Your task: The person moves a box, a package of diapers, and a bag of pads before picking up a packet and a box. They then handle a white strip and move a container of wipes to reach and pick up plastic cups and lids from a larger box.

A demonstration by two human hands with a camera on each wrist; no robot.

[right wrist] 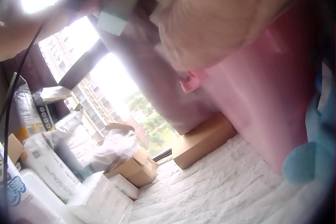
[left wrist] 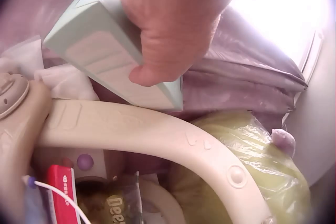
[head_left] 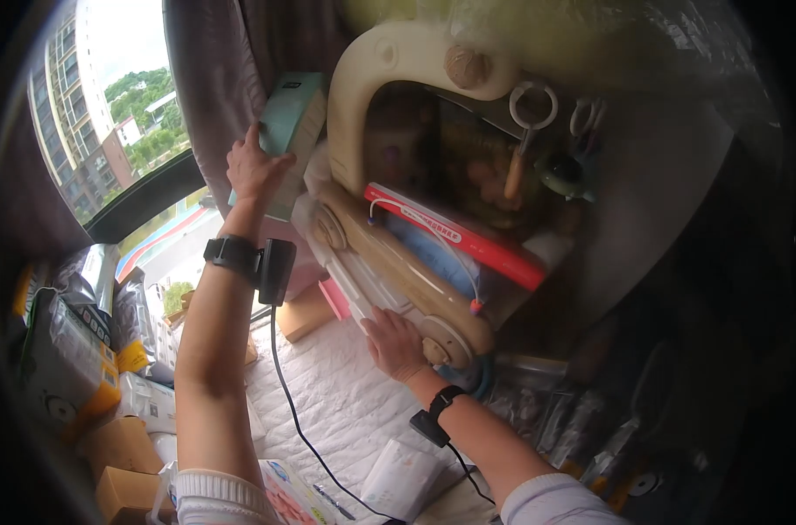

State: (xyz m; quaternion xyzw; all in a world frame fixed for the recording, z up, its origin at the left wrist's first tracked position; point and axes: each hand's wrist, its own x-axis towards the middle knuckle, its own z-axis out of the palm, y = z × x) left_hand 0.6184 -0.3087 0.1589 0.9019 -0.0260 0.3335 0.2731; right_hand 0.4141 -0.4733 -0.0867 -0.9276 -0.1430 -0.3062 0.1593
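My left hand (head_left: 256, 171) grips a pale green box (head_left: 295, 109) at the far left corner of a beige plastic toy frame (head_left: 350, 105). In the left wrist view the thumb presses along one long side of the box (left wrist: 94, 37), which tilts above the frame's curved rail (left wrist: 121, 124). My right hand (head_left: 396, 346) rests at the near edge of the frame, its fingers laid on a white rim (head_left: 350, 284). The right wrist view shows that hand (right wrist: 220, 24) blurred above a pink bin (right wrist: 252, 92), its fingertips hidden.
Inside the frame lie a red flat box (head_left: 450, 234) with a white cord and a ring-handled toy (head_left: 532, 109). A cardboard box (head_left: 306, 315) sits on the white quilted cover (head_left: 302, 376). Packages (head_left: 66, 341) crowd the window side. Dark curtain (head_left: 214, 79) hangs behind.
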